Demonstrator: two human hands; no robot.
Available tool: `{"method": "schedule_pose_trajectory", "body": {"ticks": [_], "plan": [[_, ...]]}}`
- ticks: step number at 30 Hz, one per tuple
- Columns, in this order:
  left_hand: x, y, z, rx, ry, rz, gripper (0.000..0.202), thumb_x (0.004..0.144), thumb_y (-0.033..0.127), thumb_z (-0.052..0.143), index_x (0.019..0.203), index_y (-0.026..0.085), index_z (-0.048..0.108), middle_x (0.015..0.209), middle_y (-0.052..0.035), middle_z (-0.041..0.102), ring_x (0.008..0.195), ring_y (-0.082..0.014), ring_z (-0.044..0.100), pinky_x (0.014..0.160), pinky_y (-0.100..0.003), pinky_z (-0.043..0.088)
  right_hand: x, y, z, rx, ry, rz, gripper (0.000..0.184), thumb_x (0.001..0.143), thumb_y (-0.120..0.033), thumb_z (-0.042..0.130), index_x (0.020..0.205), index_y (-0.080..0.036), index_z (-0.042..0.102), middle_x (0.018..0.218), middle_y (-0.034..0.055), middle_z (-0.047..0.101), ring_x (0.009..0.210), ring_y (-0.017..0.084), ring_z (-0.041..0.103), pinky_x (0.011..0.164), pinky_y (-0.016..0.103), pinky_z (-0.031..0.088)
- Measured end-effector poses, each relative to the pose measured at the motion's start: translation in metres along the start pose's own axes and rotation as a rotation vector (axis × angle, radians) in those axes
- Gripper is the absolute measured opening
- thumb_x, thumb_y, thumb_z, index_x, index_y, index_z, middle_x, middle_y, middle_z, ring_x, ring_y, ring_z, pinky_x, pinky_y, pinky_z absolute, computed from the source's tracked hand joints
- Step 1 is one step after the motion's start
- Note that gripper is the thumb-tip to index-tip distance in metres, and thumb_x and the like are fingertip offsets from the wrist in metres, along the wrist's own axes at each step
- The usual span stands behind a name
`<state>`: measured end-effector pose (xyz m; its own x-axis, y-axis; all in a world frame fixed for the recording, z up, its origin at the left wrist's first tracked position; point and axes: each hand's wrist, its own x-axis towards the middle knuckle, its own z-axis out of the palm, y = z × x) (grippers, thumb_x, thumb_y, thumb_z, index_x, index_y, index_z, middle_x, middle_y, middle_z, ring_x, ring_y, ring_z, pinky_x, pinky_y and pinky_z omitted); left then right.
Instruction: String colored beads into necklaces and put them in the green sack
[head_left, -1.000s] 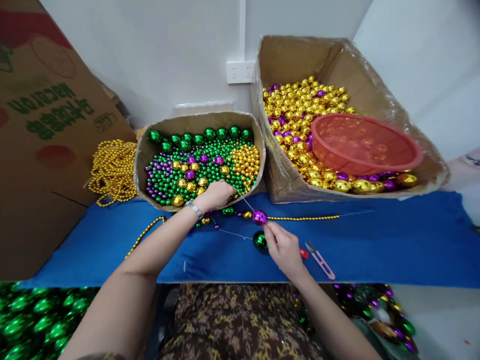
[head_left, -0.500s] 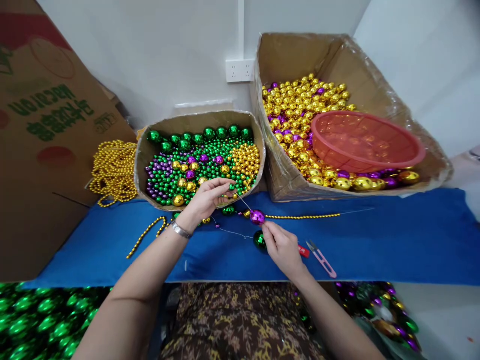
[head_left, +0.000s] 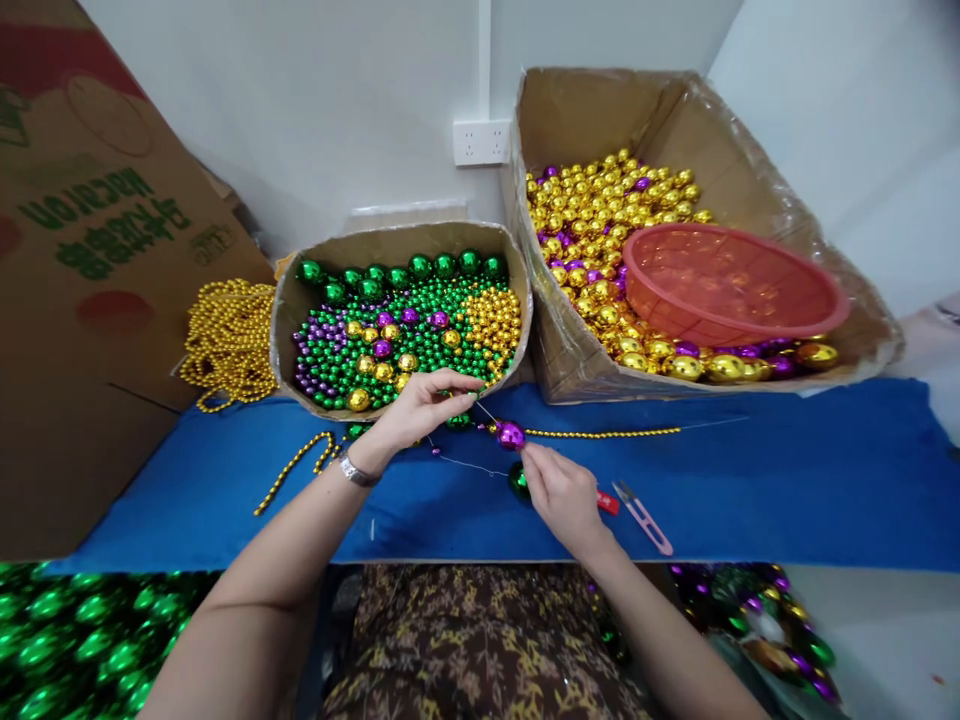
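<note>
My left hand (head_left: 433,408) pinches a small green bead (head_left: 474,396), mostly covered by the fingertips. A thin straight length, thread or needle, runs from there down to a shiny purple bead (head_left: 511,435). The thumb and fingers of my right hand (head_left: 564,496) are closed on that purple bead's lower edge. Just under it, a large green bead (head_left: 518,480) lies on the blue cloth, partly hidden by the right hand. Loose thread (head_left: 469,466) links it to a tiny purple bead (head_left: 436,451). Behind them stretches a strand of gold beads (head_left: 607,433).
A cut-down carton (head_left: 274,335) holds green, gold and purple beads. A bigger box (head_left: 570,350) contains gold and purple ones beneath a red basket (head_left: 735,285). Pink thread snips (head_left: 645,518) lie at right by a red tag (head_left: 607,502). Gold bead strands (head_left: 229,340) are piled left.
My left hand has come slightly down and right, closer to the purple bead. The purple bead and my right hand have shifted a little left.
</note>
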<state>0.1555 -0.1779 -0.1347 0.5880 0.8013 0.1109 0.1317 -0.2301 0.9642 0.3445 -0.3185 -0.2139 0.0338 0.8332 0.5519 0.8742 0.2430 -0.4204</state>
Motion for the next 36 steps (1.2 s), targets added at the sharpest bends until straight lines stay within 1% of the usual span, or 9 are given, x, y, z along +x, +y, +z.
{"method": "schedule_pose_trajectory", "body": {"ticks": [3,5,10,16,21,25,30,33,36], "plan": [[0.004,0.004,-0.013,0.175,0.064,0.068,0.034,0.088,0.039,0.057,0.115,0.02,0.068,0.1,-0.008,0.071,0.084,-0.0174,0.063,0.075,-0.032,0.051,0.002,-0.002,-0.001,0.065,0.009,0.036,0.026,0.098,-0.024,0.042,0.099,-0.018,0.067,0.082,0.0063,0.073,0.073,0.016,0.069,0.071,0.024,0.051],[0.007,0.001,-0.027,0.454,0.118,0.144,0.033,0.09,0.036,0.053,0.113,0.018,0.068,0.1,-0.0098,0.07,0.085,-0.0196,0.062,0.079,-0.035,0.049,0.002,-0.001,-0.002,0.09,0.009,0.058,0.026,0.098,-0.024,0.042,0.098,-0.018,0.066,0.081,0.0058,0.073,0.073,0.016,0.069,0.07,0.024,0.051],[0.011,-0.023,-0.049,1.114,-0.144,0.209,0.024,0.083,0.028,0.059,0.102,0.021,0.071,0.088,-0.0097,0.067,0.085,-0.0246,0.055,0.082,-0.038,0.042,-0.001,0.002,-0.001,0.086,-0.009,0.057,0.026,0.098,-0.026,0.041,0.097,-0.018,0.066,0.083,0.006,0.073,0.073,0.017,0.07,0.069,0.025,0.051],[0.013,-0.04,-0.044,1.28,-0.132,0.18,0.025,0.09,0.029,0.049,0.1,0.018,0.069,0.083,-0.0114,0.063,0.088,-0.0266,0.052,0.082,-0.039,0.039,-0.003,0.001,0.004,0.088,-0.037,0.042,0.027,0.099,-0.026,0.039,0.096,-0.018,0.065,0.084,0.0066,0.073,0.076,0.017,0.07,0.073,0.024,0.052],[0.016,-0.038,-0.045,1.269,-0.207,0.162,0.019,0.085,0.027,0.058,0.097,0.016,0.069,0.085,-0.0128,0.064,0.091,-0.0292,0.052,0.08,-0.04,0.041,-0.004,0.001,0.004,0.072,-0.028,0.034,0.026,0.099,-0.026,0.04,0.095,-0.018,0.065,0.084,0.0069,0.073,0.075,0.017,0.07,0.072,0.024,0.051],[0.016,-0.033,-0.042,0.954,-0.047,0.134,0.021,0.081,0.025,0.062,0.099,0.016,0.067,0.088,-0.0099,0.064,0.088,-0.0244,0.056,0.08,-0.038,0.045,-0.005,0.0,0.005,0.08,-0.029,0.033,0.026,0.099,-0.024,0.041,0.094,-0.017,0.065,0.083,0.0066,0.073,0.075,0.017,0.07,0.071,0.025,0.051],[0.006,-0.022,-0.021,-0.072,0.177,-0.114,0.035,0.077,0.03,0.068,0.109,0.019,0.064,0.098,-0.0042,0.063,0.074,-0.0127,0.06,0.069,-0.028,0.052,-0.006,-0.002,0.005,0.105,-0.035,0.033,0.026,0.098,-0.025,0.041,0.094,-0.018,0.065,0.082,0.0064,0.072,0.072,0.017,0.069,0.069,0.025,0.05],[0.0,-0.016,-0.006,-0.571,0.232,-0.211,0.024,0.072,0.022,0.072,0.094,0.017,0.064,0.091,-0.0035,0.066,0.08,-0.0155,0.066,0.072,-0.029,0.056,-0.006,-0.004,0.005,0.12,-0.037,0.034,0.025,0.098,-0.025,0.041,0.095,-0.019,0.065,0.082,0.006,0.072,0.071,0.017,0.069,0.069,0.025,0.05],[-0.002,-0.013,0.004,-0.787,0.277,-0.256,0.02,0.07,0.017,0.072,0.086,0.015,0.062,0.086,-0.0053,0.069,0.087,-0.0211,0.069,0.078,-0.034,0.057,-0.006,-0.006,0.005,0.115,-0.036,0.02,0.025,0.099,-0.025,0.04,0.095,-0.019,0.064,0.082,0.0061,0.073,0.072,0.017,0.069,0.069,0.025,0.05]]}}
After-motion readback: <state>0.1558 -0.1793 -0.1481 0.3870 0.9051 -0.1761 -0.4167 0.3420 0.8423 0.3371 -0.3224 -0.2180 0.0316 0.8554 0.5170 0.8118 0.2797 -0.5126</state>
